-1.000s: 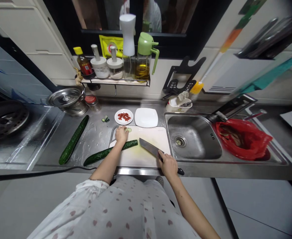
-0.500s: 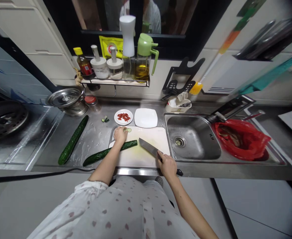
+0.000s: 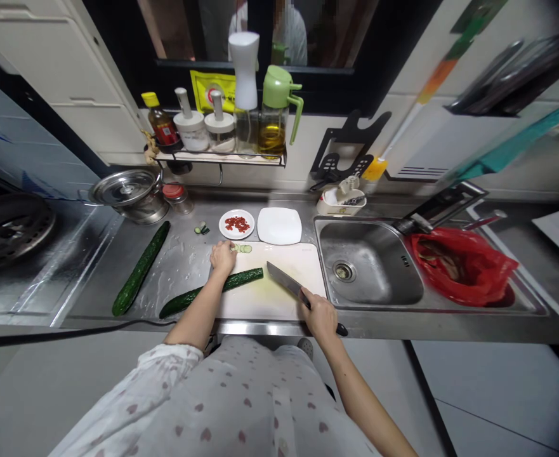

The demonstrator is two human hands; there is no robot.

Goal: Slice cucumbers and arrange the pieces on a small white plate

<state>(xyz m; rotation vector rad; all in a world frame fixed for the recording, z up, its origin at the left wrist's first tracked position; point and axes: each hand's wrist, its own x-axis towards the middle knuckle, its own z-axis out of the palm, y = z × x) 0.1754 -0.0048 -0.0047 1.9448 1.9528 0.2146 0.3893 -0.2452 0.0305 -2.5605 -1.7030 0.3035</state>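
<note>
My left hand (image 3: 223, 258) is at the upper left of the white cutting board (image 3: 289, 304), fingers curled around the left end of a short row of cucumber slices (image 3: 245, 249). The slices lie overlapping, and some are partly hidden by the fingers. My right hand (image 3: 321, 314) grips the black handle of a kitchen knife (image 3: 283, 278), its blade pointing up and left, low over the board. A cut cucumber (image 3: 243, 278) lies across the board under my left forearm, its cut end near the knife tip. Another whole cucumber (image 3: 141, 270) rests on the counter at left.
Behind the board are a plate of chopped red pieces (image 3: 237, 224) and a white square plate (image 3: 279, 226). Cucumber scraps (image 3: 202, 228) lie left of them. At right are the sink (image 3: 372, 260) and a red plastic bag (image 3: 464, 270). A lidded pot (image 3: 129, 193) stands back left.
My left hand has shifted slightly left, and more cucumber slices show in a row beside its fingers. My right hand and the knife have barely moved.
</note>
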